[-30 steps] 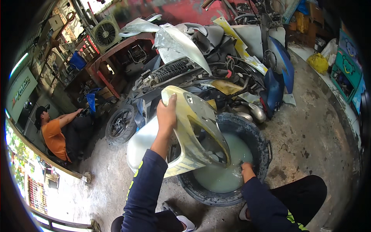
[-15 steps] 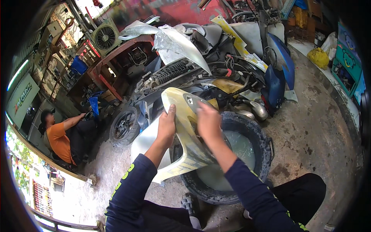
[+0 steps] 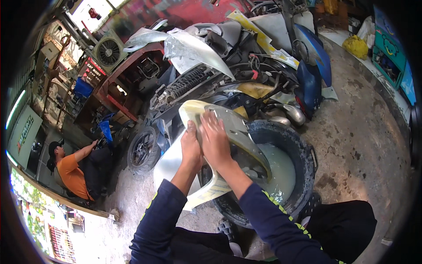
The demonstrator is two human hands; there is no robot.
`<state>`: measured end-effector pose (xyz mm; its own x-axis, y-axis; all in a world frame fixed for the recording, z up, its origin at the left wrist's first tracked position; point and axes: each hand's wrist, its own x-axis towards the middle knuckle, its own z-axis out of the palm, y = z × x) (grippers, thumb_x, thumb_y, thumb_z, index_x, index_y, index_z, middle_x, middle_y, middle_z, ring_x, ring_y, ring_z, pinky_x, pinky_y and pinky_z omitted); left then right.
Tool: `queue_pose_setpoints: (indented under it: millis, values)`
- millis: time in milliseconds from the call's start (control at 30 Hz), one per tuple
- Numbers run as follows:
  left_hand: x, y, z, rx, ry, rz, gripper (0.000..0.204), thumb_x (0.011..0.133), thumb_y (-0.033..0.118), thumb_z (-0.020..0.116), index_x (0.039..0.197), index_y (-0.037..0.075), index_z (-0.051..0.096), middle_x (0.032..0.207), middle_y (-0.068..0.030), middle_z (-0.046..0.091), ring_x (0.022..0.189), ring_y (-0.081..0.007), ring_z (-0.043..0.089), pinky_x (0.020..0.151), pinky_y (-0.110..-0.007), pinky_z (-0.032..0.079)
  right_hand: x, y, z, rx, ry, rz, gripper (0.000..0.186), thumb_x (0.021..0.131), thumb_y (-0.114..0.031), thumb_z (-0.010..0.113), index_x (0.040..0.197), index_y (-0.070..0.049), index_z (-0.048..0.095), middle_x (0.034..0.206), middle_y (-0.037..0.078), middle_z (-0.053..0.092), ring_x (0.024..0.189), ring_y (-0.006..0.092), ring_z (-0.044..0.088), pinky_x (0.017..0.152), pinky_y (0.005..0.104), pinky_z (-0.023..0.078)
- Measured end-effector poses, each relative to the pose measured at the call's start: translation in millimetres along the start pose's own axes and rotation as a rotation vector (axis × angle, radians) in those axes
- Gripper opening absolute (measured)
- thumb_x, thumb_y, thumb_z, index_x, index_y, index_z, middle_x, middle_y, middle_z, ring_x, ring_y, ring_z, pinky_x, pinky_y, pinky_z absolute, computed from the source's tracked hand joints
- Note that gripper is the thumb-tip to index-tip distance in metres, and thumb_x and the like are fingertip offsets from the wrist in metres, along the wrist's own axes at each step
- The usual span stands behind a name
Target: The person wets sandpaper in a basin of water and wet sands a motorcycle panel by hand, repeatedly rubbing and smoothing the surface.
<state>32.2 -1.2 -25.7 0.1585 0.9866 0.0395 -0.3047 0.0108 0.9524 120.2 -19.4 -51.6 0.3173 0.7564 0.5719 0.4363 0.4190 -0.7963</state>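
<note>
Two hands sit side by side in the middle of the frame, both on the pale yellow fairing panel that I see propped upright over the black tyre tub. My left hand grips the panel's left edge, fingers wrapped around it. My right hand lies flat with the palm pressed on the panel's outer face, just beside the left; the two nearly touch. The panel's lower end dips toward the cloudy water inside the tub, right of centre, though I cannot tell whether it touches the water. Behind the tub, across the upper middle of the frame, lies a pile of motorcycle parts, with a blue fairing at its right side. At the left edge, a person in an orange shirt crouches on the concrete floor near a small wheel.
</note>
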Motion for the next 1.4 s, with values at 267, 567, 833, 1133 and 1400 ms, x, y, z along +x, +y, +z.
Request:
queue_pose_setpoints:
  millis: [267,567,833,1133,1400]
  values:
    - [-7,8,-15,0.134,0.075,-0.046,0.057,0.107,0.047,0.049,0.136,-0.001,0.053,0.125,-0.0122,0.063,0.11,-0.0219,0.061,0.098,-0.038,0.05,-91,84,-53,0.009,0.149,0.48,0.032,0.102,-0.014,0.05,0.127,-0.002,0.067,0.125,0.023,0.068,0.119,0.0385,0.065,0.102,0.0437,0.049]
    - [-5,3,9,0.325,0.181,0.022,0.05,0.108,0.039,0.049,0.134,-0.004,0.053,0.114,-0.0129,0.066,0.099,-0.0196,0.062,0.088,-0.036,0.05,-122,227,-151,-0.812,-0.414,0.878,0.031,0.095,-0.024,0.057,0.11,-0.004,0.076,0.116,0.023,0.071,0.113,0.0401,0.067,0.096,0.0462,0.054]
    - [-9,2,13,0.126,0.257,-0.011,0.047,0.109,0.035,0.047,0.133,-0.004,0.056,0.117,-0.0129,0.067,0.103,-0.0196,0.062,0.092,-0.035,0.049,2,-16,-29,-0.019,-0.055,0.119,0.035,0.1,-0.013,0.054,0.127,0.007,0.064,0.128,0.028,0.064,0.124,0.0403,0.061,0.105,0.043,0.048]
    - [5,-10,14,-0.044,0.255,0.038,0.056,0.11,0.044,0.045,0.129,-0.007,0.058,0.121,-0.0133,0.067,0.106,-0.0197,0.063,0.095,-0.034,0.049,3,-14,-14,-0.008,-0.061,-0.008,0.041,0.1,-0.01,0.053,0.137,0.008,0.057,0.143,0.03,0.053,0.14,0.0445,0.046,0.115,0.048,0.039]
    - [8,-7,22,-0.178,0.255,0.024,0.049,0.111,0.04,0.042,0.134,-0.002,0.053,0.125,-0.0134,0.063,0.112,-0.0228,0.063,0.097,-0.036,0.052,-19,-9,-25,-0.031,-0.062,-0.001,0.038,0.103,-0.013,0.049,0.134,0.008,0.059,0.141,0.03,0.056,0.137,0.0428,0.05,0.114,0.0474,0.04]
